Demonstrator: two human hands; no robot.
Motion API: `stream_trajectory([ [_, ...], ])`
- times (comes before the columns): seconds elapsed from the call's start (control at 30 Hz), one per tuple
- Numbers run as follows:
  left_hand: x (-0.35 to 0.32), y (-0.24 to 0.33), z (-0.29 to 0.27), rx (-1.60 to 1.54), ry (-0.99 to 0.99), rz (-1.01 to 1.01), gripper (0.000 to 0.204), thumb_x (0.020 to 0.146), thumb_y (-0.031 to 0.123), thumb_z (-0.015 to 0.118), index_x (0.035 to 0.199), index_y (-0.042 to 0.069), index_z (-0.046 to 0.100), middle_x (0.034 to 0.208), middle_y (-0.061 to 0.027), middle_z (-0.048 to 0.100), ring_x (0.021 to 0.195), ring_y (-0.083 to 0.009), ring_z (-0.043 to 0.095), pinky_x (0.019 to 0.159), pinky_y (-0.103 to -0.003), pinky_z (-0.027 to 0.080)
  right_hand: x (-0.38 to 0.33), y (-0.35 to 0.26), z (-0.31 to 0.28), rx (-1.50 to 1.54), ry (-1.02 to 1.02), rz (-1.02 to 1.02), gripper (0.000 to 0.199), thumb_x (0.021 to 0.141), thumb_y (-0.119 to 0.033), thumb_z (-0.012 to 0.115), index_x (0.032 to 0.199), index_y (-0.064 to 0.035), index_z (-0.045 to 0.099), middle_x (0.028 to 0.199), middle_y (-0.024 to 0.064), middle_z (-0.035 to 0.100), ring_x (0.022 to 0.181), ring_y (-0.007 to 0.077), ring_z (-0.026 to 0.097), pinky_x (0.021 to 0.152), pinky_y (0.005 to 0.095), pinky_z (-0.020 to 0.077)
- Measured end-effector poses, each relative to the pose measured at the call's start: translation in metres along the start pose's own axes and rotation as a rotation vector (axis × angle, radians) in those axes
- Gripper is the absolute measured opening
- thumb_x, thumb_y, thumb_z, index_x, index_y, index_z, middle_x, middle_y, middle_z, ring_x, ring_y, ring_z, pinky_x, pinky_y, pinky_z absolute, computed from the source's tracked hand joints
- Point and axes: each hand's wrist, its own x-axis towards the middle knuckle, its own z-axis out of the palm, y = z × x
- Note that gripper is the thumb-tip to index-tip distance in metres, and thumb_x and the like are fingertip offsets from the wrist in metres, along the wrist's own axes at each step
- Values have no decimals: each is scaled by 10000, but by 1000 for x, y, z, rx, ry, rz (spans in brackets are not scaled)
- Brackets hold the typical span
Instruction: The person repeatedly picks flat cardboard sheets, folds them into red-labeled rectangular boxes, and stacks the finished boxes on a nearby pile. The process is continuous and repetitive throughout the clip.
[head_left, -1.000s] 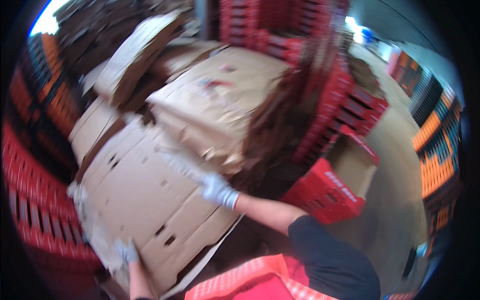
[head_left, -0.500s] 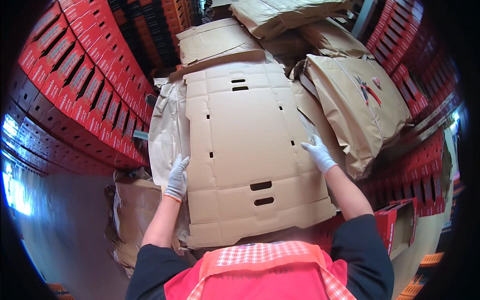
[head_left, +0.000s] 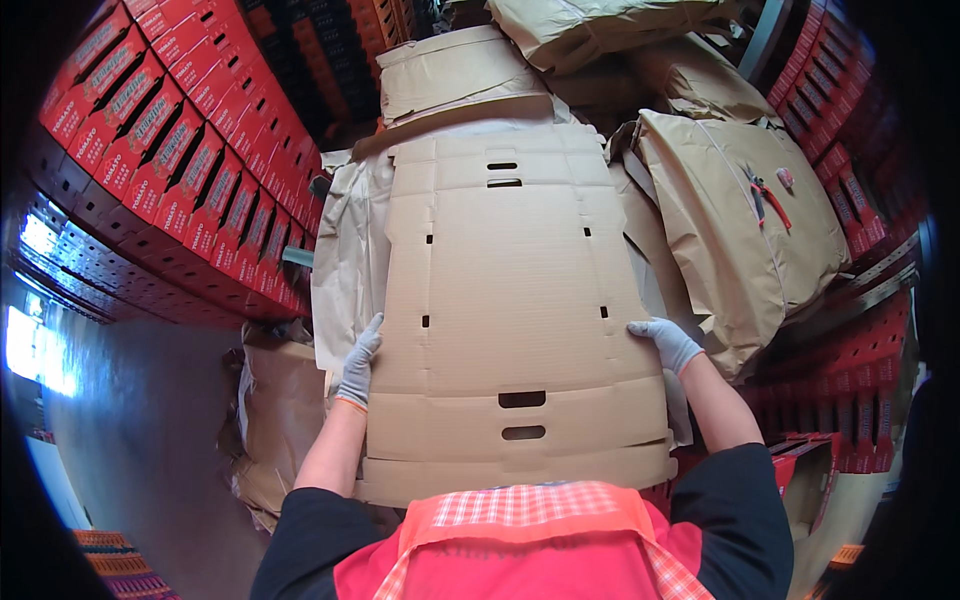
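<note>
Your red vest [head_left: 520,550] hides the near edge of the flat cardboard sheet [head_left: 515,320], and your thumbs are out of sight behind it. Your left hand [head_left: 358,362] and right hand [head_left: 668,342], both in grey gloves, have their fingers curled over the sheet's side edges, gripping it. The sheet is a tan, unfolded box blank with slots and creases, held before you, with brown paper sacks [head_left: 740,220] beyond it to the right and stacked red crates [head_left: 190,170] to its left.

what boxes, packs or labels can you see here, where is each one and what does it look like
Flat cardboard sheet: centre, brown, cut slots, left hand and right hand gripping its side edges.
Red cartons: stacked wall at left, long, white label strips.
Paper-wrapped bundle: right, tan, bulky, small red tool lying on it.
Folded cardboard: top centre, brown.
Red crates: right, stacked.
</note>
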Motion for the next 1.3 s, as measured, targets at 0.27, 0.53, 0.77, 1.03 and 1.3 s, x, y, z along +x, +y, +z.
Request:
stream_trajectory([
  [0.27, 20, -100, 162, 1570, 446, 306, 822, 875, 244, 616, 1527, -62, 219, 1568, -268, 274, 1484, -354, 206, 1230, -394, 131, 12, 56, 137, -1121, 266, -484, 1017, 810, -212, 700, 1526, 108, 53, 1595, 320, 79, 1500, 450, 70, 1228, 455, 79],
  [0.53, 3, -65, 77, 1436, 309, 671, 476, 949, 84, 463, 1405, -51, 477, 1479, -220, 461, 1351, -366, 465, 1147, -459, 335, 13, 47, 112, -1240, 78, -1224, 361, 929, -186, 585, 1276, -90, 614, 1312, 102, 607, 1327, 347, 469, 1159, 497, 297],
  [0.77, -80, 19, 61, 2225, -775, 784, 529, 766, 220, 667, 1283, 135, 593, 1269, -68, 627, 1250, -238, 530, 1022, -417, 432, -56, -4, -3, -1943, -168, -1703, 255, 796, -173, 598, 1044, -193, 654, 1331, 36, 584, 1267, 260, 527, 1053, 520, 396],
  [1.03, -27, 38, 152, 1486, 43, 956, 178, 853, 274, 717, 781, 111, 703, 677, -95, 643, 649, -299, 621, 604, -404, 503, -68, -25, 92, -1028, 240, -1497, 364, 710, -135, 834, 1042, -135, 687, 936, 87, 674, 741, 297, 680, 619, 371, 557],
  [1.3, -136, 16, 184, 1480, -865, -278, 458, 925, 389, 634, 1262, 79, 658, 1174, -182, 685, 1113, -287, 648, 968, -370, 490, -162, 11, 115, -1610, -875, -275, 577, 841, -390, 709, 1337, -119, 594, 1234, 206, 646, 1177, 343, 600, 1003, 396, 466],
])
